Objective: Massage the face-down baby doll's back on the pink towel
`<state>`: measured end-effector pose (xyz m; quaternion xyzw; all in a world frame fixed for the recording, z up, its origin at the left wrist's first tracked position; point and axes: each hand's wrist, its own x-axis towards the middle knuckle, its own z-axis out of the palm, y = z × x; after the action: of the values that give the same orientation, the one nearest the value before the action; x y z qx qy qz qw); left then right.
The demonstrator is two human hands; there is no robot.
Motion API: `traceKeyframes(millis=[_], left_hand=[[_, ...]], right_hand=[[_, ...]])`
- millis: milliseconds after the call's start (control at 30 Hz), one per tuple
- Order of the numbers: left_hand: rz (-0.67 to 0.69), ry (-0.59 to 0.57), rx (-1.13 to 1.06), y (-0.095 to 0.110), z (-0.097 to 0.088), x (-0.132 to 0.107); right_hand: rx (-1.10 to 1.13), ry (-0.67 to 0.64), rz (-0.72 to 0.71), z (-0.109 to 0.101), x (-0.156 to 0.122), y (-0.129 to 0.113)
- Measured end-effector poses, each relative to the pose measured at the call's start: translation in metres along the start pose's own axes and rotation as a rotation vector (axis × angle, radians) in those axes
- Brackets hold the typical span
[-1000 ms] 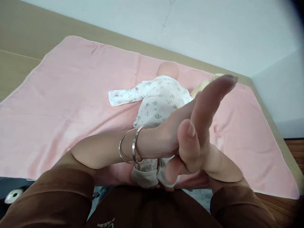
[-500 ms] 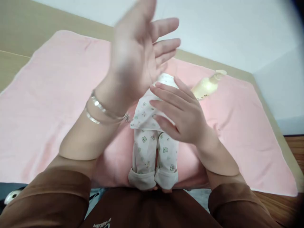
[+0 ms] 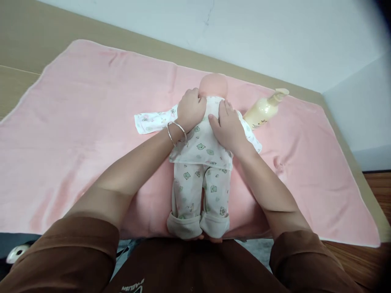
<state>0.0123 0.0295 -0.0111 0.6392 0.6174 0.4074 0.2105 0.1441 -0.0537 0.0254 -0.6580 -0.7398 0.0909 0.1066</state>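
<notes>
A baby doll (image 3: 201, 162) in a white printed suit lies lengthwise on a pink blanket (image 3: 76, 134), its head away from me and its feet at the near edge. My left hand (image 3: 190, 109), with two silver bangles on the wrist, rests on the doll's left shoulder with fingers curled onto the cloth. My right hand (image 3: 226, 126) lies flat on the right side of the doll's upper back, fingers stretched toward the neck. Neither hand grips anything.
A cream pump bottle (image 3: 264, 110) lies on the blanket just right of the doll's shoulder. One empty sleeve (image 3: 151, 121) of the suit spreads out to the left. The blanket covers a tan surface (image 3: 18, 57) against a pale wall.
Both hands were raised in front of me, palms together and then apart; they have come down onto the doll's shoulders and upper back.
</notes>
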Motion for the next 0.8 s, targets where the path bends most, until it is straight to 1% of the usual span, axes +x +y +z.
traceKeyframes(millis=[67,133,200,233,300,400,467,533,600,667,733,800], left_hand=[[0.016,0.035,-0.023,-0.002,0.001,0.000],[0.034,0.068,-0.062,-0.005,0.000,0.001],[0.035,0.081,-0.103,-0.008,0.000,0.001],[0.031,0.085,-0.118,-0.009,0.001,0.001],[0.029,0.091,-0.127,-0.010,0.002,0.001],[0.046,0.100,-0.111,-0.010,0.003,0.001],[0.049,0.101,-0.094,-0.010,0.003,0.001],[0.055,0.075,-0.065,-0.010,0.001,0.000],[0.055,0.036,-0.017,-0.009,-0.002,-0.001],[0.053,0.013,0.028,-0.009,-0.004,-0.002],[0.054,0.027,0.046,-0.009,-0.005,-0.002],[0.070,0.042,0.048,-0.009,-0.005,-0.004]], right_hand=[[-0.087,0.030,-0.065,0.002,-0.019,-0.012],[-0.134,0.058,-0.188,0.005,-0.033,-0.022],[-0.112,0.042,-0.263,0.006,-0.034,-0.023],[-0.083,0.021,-0.261,0.005,-0.028,-0.020],[-0.019,-0.012,-0.207,0.002,-0.010,-0.008],[0.032,0.004,-0.107,0.000,0.013,0.010],[0.011,0.030,-0.061,0.003,0.011,0.009],[-0.054,0.071,-0.071,0.008,-0.005,-0.001],[-0.125,0.118,-0.159,0.015,-0.025,-0.016],[-0.154,0.127,-0.264,0.020,-0.037,-0.026],[-0.126,0.102,-0.305,0.021,-0.032,-0.025],[-0.055,0.069,-0.263,0.018,-0.014,-0.013]])
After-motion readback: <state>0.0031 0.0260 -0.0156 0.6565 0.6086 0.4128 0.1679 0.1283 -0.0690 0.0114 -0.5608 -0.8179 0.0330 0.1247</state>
